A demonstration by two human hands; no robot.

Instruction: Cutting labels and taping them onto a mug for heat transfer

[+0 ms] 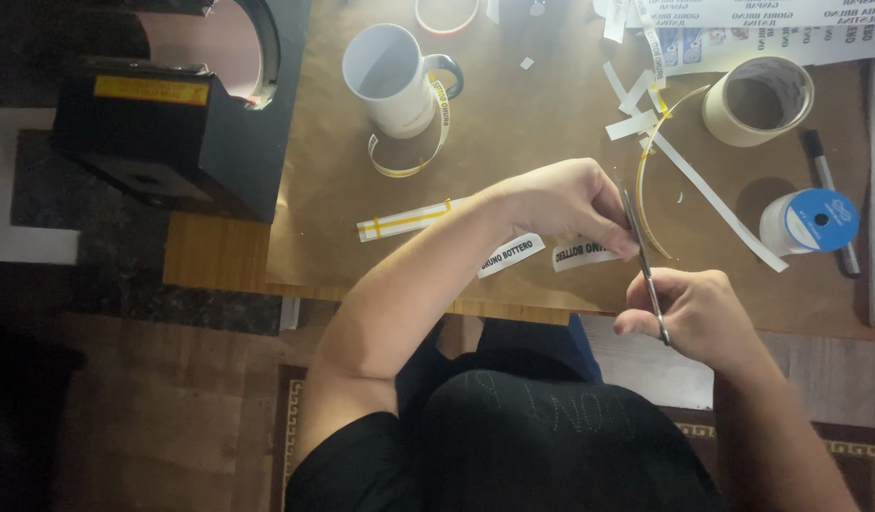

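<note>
My right hand (705, 315) grips a pair of thin scissors (643, 261), blades pointing away from me. My left hand (570, 201) pinches a long curved strip of yellowish tape (643, 180) right at the scissor blades. The strip arcs up toward a roll of tan tape (758, 100) at the back right. Two small white printed labels (511, 255) lie on the brown table (513, 123) just below my left hand. A white strip with yellow lines (404, 220) lies left of my forearm.
A white mug (396, 78) with a paper strip looped around it stands at the back. A black mug-press machine (167, 104) sits at the left. White paper strips (712, 194), a blue-capped spool (809, 222), a black marker (829, 194) and printed sheets (741, 28) lie at the right.
</note>
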